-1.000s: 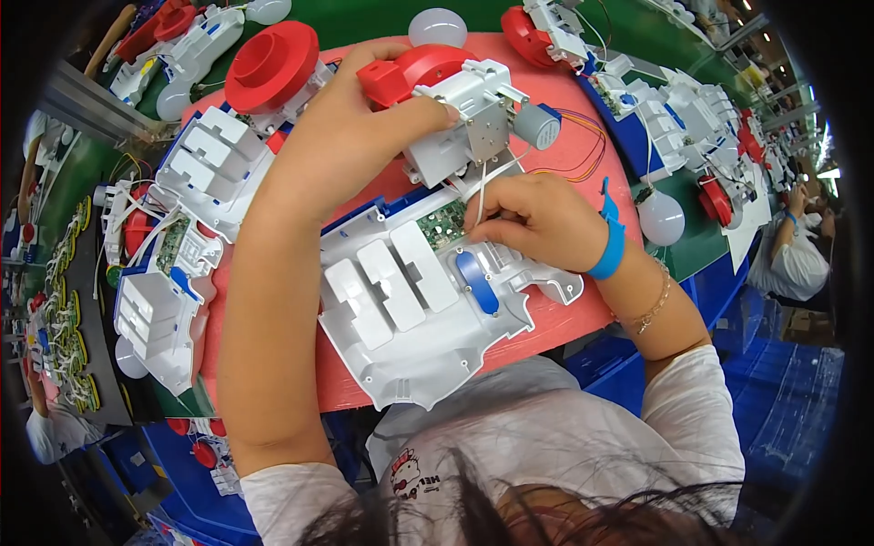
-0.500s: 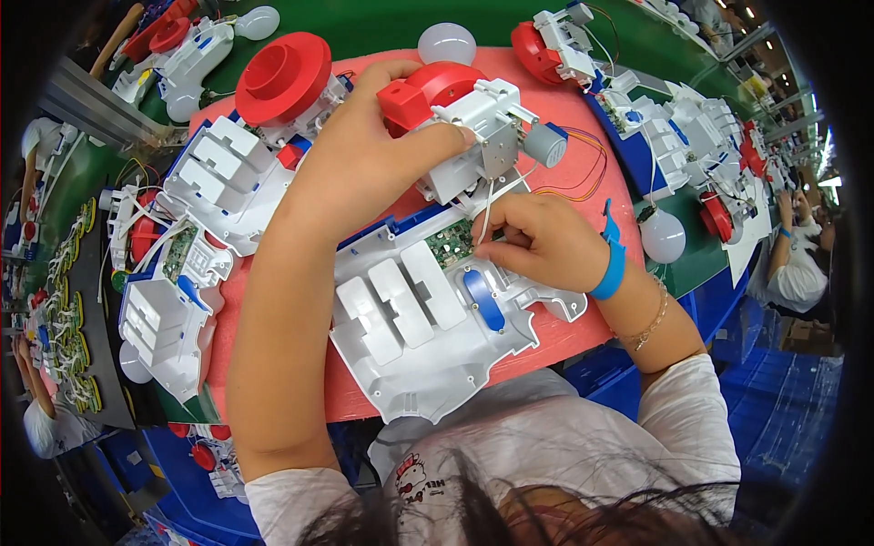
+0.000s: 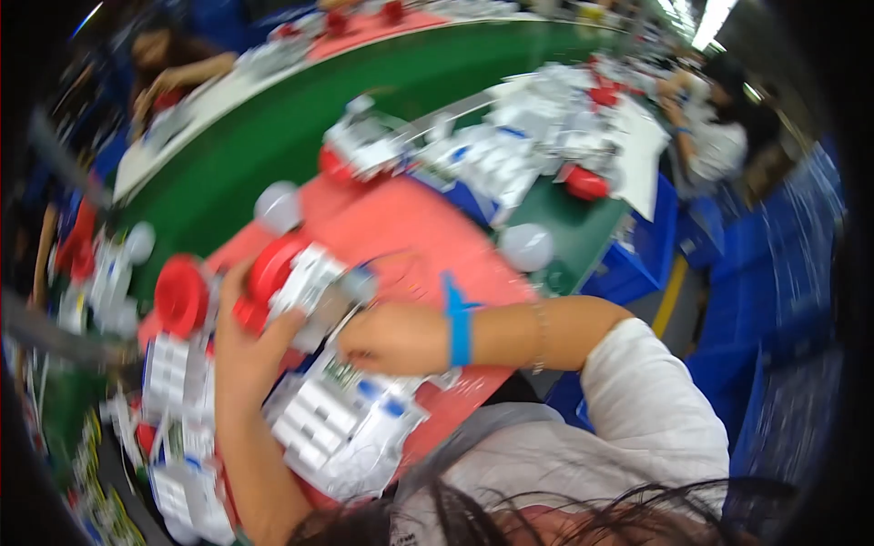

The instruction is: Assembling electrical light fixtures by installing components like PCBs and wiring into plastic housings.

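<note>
The picture is smeared by motion. My left hand [image 3: 248,314] wraps round a white plastic mechanism [image 3: 309,278] with a red wheel [image 3: 276,266] and a grey motor [image 3: 359,284]. Under it lies an open white housing half [image 3: 314,423] with raised white compartments and a blue oval piece [image 3: 390,405]. A green circuit board [image 3: 341,371] shows in part at the housing's upper edge. Just above the board, my right hand [image 3: 387,338] has its fingers bent together on a thin wire [image 3: 342,320] from the mechanism; its fingertips are partly hidden.
A pink mat [image 3: 428,241] covers the bench. Similar housings [image 3: 177,382] lie at left, with a red round part [image 3: 182,296] above them. More assemblies [image 3: 510,150] and white bulbs [image 3: 526,247] stand at the back right. Blue crates [image 3: 628,268] are at right, where a co-worker [image 3: 715,127] sits.
The view has swung to the right, so bench and hands appear farther left and lower. My left hand still grips the mechanism, and my right hand stays by the circuit board.
</note>
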Demonstrator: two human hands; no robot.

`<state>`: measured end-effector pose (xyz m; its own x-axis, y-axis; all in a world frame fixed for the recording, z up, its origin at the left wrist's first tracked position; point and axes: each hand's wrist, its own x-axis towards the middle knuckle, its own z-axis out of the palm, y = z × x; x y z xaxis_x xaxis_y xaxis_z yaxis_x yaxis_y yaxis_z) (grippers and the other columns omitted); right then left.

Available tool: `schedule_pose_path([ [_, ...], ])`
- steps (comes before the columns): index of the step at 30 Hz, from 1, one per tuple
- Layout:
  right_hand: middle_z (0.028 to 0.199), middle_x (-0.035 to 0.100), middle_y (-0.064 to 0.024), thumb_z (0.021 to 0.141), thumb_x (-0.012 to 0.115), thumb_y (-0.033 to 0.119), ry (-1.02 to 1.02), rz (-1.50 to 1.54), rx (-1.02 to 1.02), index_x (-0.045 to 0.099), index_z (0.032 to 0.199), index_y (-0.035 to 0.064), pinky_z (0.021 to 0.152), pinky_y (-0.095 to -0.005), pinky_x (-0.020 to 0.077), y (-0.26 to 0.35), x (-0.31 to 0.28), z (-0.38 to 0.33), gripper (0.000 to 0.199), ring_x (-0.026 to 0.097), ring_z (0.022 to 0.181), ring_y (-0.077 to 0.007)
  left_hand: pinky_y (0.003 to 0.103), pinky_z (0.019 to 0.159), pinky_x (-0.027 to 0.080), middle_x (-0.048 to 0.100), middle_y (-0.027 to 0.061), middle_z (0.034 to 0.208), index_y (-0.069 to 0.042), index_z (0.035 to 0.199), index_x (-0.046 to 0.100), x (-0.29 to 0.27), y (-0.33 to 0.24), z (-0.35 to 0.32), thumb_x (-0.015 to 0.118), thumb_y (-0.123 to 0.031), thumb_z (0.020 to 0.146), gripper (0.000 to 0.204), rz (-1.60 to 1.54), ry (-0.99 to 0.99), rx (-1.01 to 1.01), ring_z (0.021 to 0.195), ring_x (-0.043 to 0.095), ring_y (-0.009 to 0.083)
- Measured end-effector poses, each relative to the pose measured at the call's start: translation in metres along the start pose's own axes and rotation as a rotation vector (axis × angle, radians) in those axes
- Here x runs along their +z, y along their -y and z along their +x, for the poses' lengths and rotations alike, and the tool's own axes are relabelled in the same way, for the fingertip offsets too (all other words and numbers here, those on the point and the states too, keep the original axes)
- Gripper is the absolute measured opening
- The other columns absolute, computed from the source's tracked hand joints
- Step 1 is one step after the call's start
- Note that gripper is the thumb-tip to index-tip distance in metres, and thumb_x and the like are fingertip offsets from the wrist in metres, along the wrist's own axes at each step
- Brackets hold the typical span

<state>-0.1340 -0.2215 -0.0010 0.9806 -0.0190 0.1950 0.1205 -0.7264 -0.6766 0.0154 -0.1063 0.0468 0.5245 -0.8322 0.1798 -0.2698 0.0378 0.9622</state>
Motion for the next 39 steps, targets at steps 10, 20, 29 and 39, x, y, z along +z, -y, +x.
schedule_pose_path([
  [10,0.075,0.056,-0.0119,0.073,0.054,0.011,-0.019,0.037,-0.049,0.054,0.075,0.0041,0.063,-0.0396,0.0441,-0.001,0.007,-0.002,0.007,0.056,0.073,-0.0292,0.031,0.094,0.034,0.044,0.0144,0.119,0.002,0.126,0.033,-0.004,0.004,-0.001,0.059,-0.004,0.067,0.064,0.024,0.045,-0.012,0.109,0.045,0.0211],
  [20,0.083,0.053,-0.0094,0.078,0.054,0.023,0.045,-0.28,-0.043,0.058,0.079,0.0067,0.062,-0.0408,0.047,0.005,0.001,-0.003,0.016,0.057,0.074,-0.0281,0.031,0.093,0.035,0.045,0.0134,0.118,0.0,0.124,0.036,-0.004,0.003,-0.007,0.064,-0.008,0.068,0.064,0.103,0.003,0.024,0.107,0.045,0.021],
  [29,0.084,0.056,-0.0055,0.076,0.059,0.023,0.03,-0.171,-0.066,0.06,0.081,0.01,0.063,-0.0397,0.0469,-0.004,-0.002,-0.005,0.013,0.058,0.076,-0.0262,0.031,0.092,0.035,0.045,0.0133,0.118,0.001,0.123,0.037,0.0,-0.002,-0.007,0.066,-0.011,0.068,0.063,0.093,-0.004,-0.019,0.107,0.045,0.0206],
  [39,0.087,0.055,-0.0053,0.077,0.056,0.021,0.087,-0.194,-0.053,0.059,0.081,0.0115,0.064,-0.0386,0.047,0.002,-0.004,-0.003,0.011,0.057,0.079,-0.0253,0.031,0.092,0.035,0.045,0.0136,0.117,0.0,0.124,0.036,-0.008,0.01,-0.006,0.065,-0.012,0.069,0.064,0.091,-0.02,-0.015,0.107,0.045,0.021],
])
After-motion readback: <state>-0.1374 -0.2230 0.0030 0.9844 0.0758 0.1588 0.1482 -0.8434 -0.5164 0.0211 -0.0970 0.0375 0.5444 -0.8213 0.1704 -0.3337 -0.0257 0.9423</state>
